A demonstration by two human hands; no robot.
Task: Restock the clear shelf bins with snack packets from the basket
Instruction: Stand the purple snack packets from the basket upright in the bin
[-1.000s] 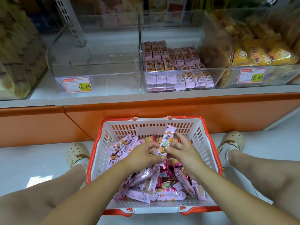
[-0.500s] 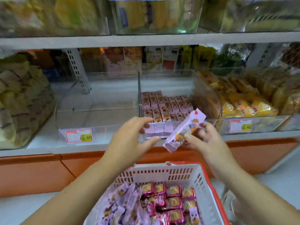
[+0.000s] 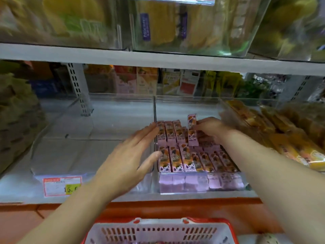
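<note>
Fingers (image 3: 200, 123) of right hand (image 3: 210, 126) are pinching slim pink foil snack packet (image 3: 191, 120) upright, twelve o'clock in clear plastic bin (image 3: 182, 184); left hand (image 3: 130, 155) lying flat, fingers straight. Lowering it flush into back row (image 3: 169, 132) seems best.

The left arm (image 3: 75, 212), coming in from 7 o'clock, and the right arm (image 3: 274, 169), from 4 o'clock, are bare along all that shows — slim forearms narrowing to the wrists. The left hand (image 3: 130, 159) has long, slender fingers; the right hand (image 3: 211, 127) is motion-blurred, its detail unreadable.
</note>
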